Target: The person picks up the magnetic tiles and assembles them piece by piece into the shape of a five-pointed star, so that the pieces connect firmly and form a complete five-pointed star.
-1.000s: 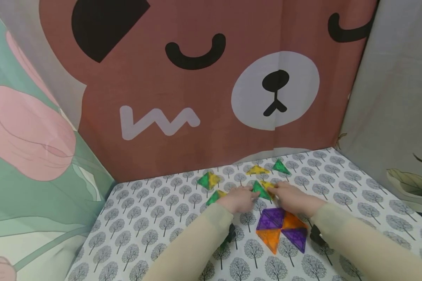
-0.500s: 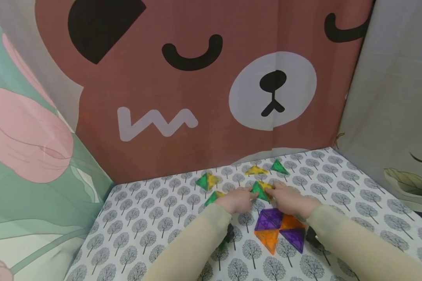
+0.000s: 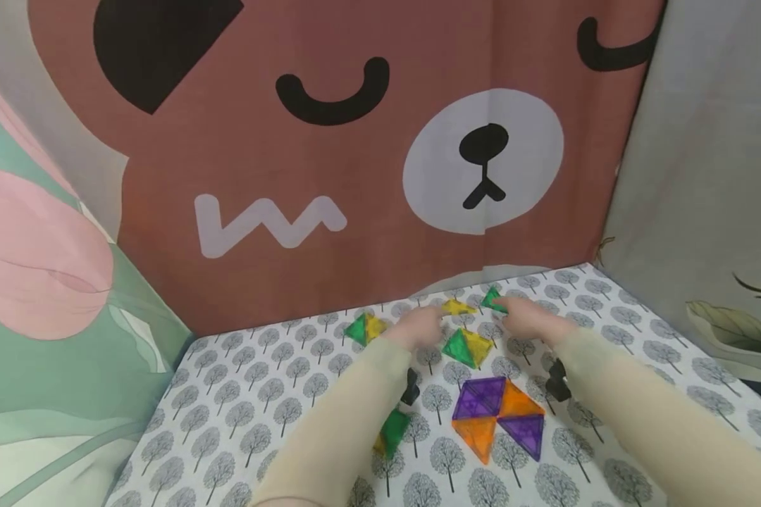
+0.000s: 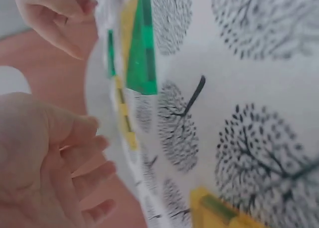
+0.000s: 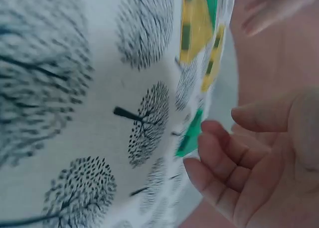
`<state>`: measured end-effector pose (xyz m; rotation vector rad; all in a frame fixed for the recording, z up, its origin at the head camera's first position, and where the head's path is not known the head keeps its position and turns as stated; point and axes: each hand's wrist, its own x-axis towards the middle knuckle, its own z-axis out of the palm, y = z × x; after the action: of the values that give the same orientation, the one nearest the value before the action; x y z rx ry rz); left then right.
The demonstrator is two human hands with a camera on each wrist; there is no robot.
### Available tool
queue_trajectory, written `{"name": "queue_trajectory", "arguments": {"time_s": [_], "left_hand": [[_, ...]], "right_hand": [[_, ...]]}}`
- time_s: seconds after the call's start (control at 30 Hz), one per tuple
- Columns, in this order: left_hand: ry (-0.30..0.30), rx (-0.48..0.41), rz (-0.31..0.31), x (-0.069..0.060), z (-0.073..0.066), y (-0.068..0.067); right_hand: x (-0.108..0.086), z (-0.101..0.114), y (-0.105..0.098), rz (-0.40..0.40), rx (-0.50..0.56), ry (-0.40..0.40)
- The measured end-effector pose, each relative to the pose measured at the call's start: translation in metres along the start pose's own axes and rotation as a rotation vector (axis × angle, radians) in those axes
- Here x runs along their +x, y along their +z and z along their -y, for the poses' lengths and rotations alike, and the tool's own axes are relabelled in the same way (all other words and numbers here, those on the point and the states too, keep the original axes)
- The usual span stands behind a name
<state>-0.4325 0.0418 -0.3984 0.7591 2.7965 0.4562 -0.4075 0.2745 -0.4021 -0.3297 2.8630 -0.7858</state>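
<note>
My left hand [image 3: 421,327] reaches toward a yellow triangle tile [image 3: 459,307] near the back of the table. In the left wrist view its fingers [image 4: 82,153] are loosely spread with nothing held. On the other side, my right hand [image 3: 526,318] is at a green triangle tile [image 3: 491,299]; its fingertips [image 5: 209,133] are bent loosely beside that tile, and contact is hard to tell. Between the forearms, a green tile [image 3: 458,348] and a yellow tile [image 3: 478,346] lie edge to edge as one diamond.
In front lie purple tiles [image 3: 480,398] and orange tiles [image 3: 477,436] joined in a partial ring. Another green-and-yellow pair [image 3: 364,328] sits at the back left. A further green tile [image 3: 394,431] is partly behind the left sleeve. A bear-print curtain [image 3: 330,169] borders the table's back.
Both hands have left the middle green and yellow tiles, which now lie together. They have moved farther back, the left to the yellow tile and the right to the green one.
</note>
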Motion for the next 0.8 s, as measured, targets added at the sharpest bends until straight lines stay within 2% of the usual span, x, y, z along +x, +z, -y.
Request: {"name": "queue_trajectory", "arguments": {"time_s": [0.1, 0.17, 0.33, 0.47, 0.63, 0.8], "left_hand": [[-0.005, 0.026, -0.019, 0.014, 0.004, 0.005], [-0.003, 0.052, -0.014, 0.022, 0.007, 0.009], [-0.004, 0.184, 0.001, 0.036, 0.012, 0.016], [0.012, 0.308, -0.002, 0.04, 0.016, 0.02], [0.039, 0.401, -0.01, 0.041, 0.014, 0.021], [0.048, 0.495, -0.037, 0.037, 0.009, 0.018]], "right_hand": [[0.016, -0.011, 0.0, -0.008, 0.052, 0.03], [0.026, -0.015, 0.005, 0.008, 0.116, 0.079], [0.045, -0.016, 0.014, 0.027, 0.126, 0.181], [0.049, -0.01, 0.017, 0.025, -0.003, 0.208], [0.043, -0.008, 0.015, -0.004, -0.152, 0.17], [0.031, -0.015, 0.012, -0.019, -0.22, 0.017]]}}
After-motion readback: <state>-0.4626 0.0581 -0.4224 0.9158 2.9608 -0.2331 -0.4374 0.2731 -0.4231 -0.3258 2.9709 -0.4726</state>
